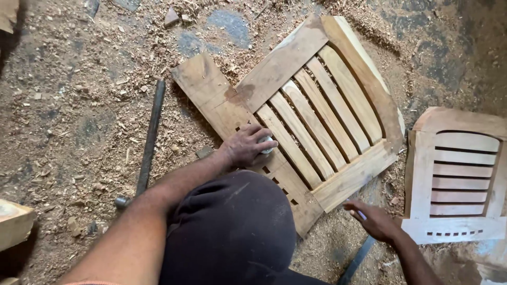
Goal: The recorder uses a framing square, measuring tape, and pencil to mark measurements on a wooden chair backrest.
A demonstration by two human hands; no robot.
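My left hand presses a small white object against the side rail of a slatted wooden frame that lies flat on the sawdust floor. The fingers curl over the object, beside a row of small mortise slots. My right hand hovers low near the frame's bottom corner, fingers pointing left. A small pale blue thing shows at its thumb side; whether the hand grips it is unclear. A dark flat bar runs down from under that wrist.
A second, paler slatted frame lies at the right. A long dark metal rod lies left of the main frame. A wood block sits at the left edge. My knee in dark trousers fills the bottom centre. Sawdust and shavings cover the floor.
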